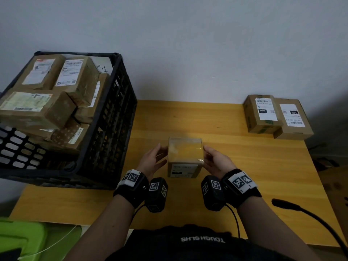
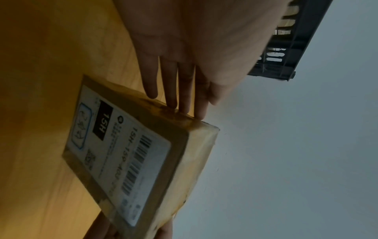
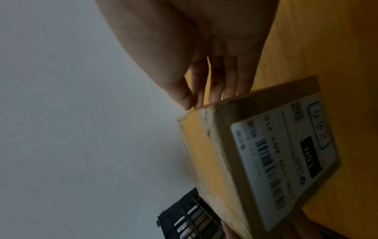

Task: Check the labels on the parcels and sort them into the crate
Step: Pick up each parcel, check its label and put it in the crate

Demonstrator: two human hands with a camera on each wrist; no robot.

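Parcel (image 1: pixel 184 157) stands on edge, label toward the person, presumably for reading. Left hand (image 1: pixel 153 159) and right hand (image 1: pixel 216 160) press its sides with straight fingers; crate (image 1: pixel 116 117) at ten o'clock.

Brown parcel (image 1: pixel 185 157) with white label (image 2: pixel 120 155), black lattice crate (image 1: pixel 111 117), yellow table (image 1: pixel 244 166)

Both hands (image 1: pixel 185 161) flanking small parcel (image 1: pixel 185 157), full crate (image 1: pixel 105 117) left

Motion-blurred parcel label (image 2: pixel 120 155) (small print unreadable); crate (image 1: pixel 113 117) cut off left.
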